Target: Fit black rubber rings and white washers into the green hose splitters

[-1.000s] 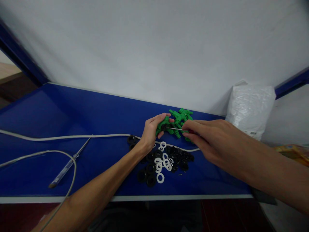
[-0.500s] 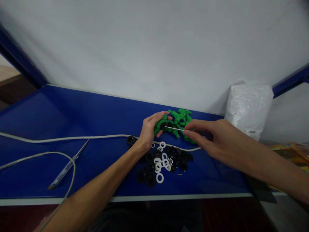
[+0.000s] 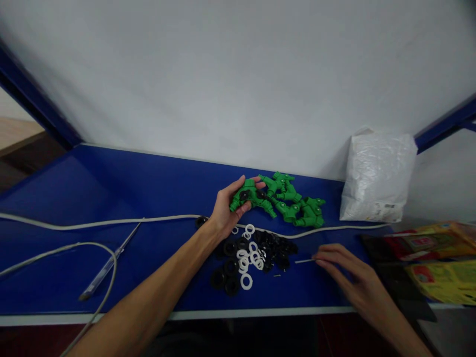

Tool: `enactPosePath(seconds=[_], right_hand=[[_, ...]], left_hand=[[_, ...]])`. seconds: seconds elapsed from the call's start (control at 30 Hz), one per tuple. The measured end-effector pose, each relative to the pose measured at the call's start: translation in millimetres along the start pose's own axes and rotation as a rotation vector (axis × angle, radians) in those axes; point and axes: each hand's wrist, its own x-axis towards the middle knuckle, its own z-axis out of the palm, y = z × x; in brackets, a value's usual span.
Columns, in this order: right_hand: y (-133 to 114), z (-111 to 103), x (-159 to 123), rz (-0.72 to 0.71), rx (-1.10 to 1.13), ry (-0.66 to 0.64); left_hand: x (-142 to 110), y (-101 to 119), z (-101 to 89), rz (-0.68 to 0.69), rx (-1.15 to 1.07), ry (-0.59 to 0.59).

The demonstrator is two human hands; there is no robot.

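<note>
A green plastic Y-shaped hose splitter (image 3: 249, 186) with two black knobs rests in my left hand (image 3: 224, 208), whose fingers wrap around it. My right hand (image 3: 344, 270) pinches a screwdriver (image 3: 305, 261) low over the blue table; its thin metal shaft points left and the handle is hidden by the hand. Just behind the held splitter lie several more green splitters (image 3: 288, 210). Between my hands are loose small parts: white ring washers (image 3: 246, 281), black rings (image 3: 231, 267) and a heap of small black pieces (image 3: 277, 245). A tiny screw (image 3: 276, 275) lies by them.
Another screwdriver (image 3: 106, 270) with a clear handle lies at the left. A pale cable (image 3: 122, 221) crosses the blue table (image 3: 148, 183). To the right stand a white plastic-wrapped package (image 3: 379, 173) and colourful packets (image 3: 442, 243). A white wall (image 3: 223, 74) rises behind.
My right hand has drawn the screwdriver away from the splitter, down and right to the table. The splitter in my left hand has turned, so both black knobs now show.
</note>
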Motion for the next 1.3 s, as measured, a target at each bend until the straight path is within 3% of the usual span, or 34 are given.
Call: enactPosePath(seconds=[0.13,0.23,0.9,1.3], right_hand=[[22,31,-25,-0.084,-0.093,0.13],[29,40,-30,-0.12,-0.122,0.178],[23,42,-29,-0.143,-0.091,0.238],[22,45,-33,-0.074,-0.112,0.243]], left_hand=[[1,1,0.6,-0.014,-0.053,0.012],[1,2,0.2,-0.032,-0.063,0.025],[2,2,2.8,-0.016,-0.016,0.058],[2,-2,1.4,0.019,0.083,0.081]])
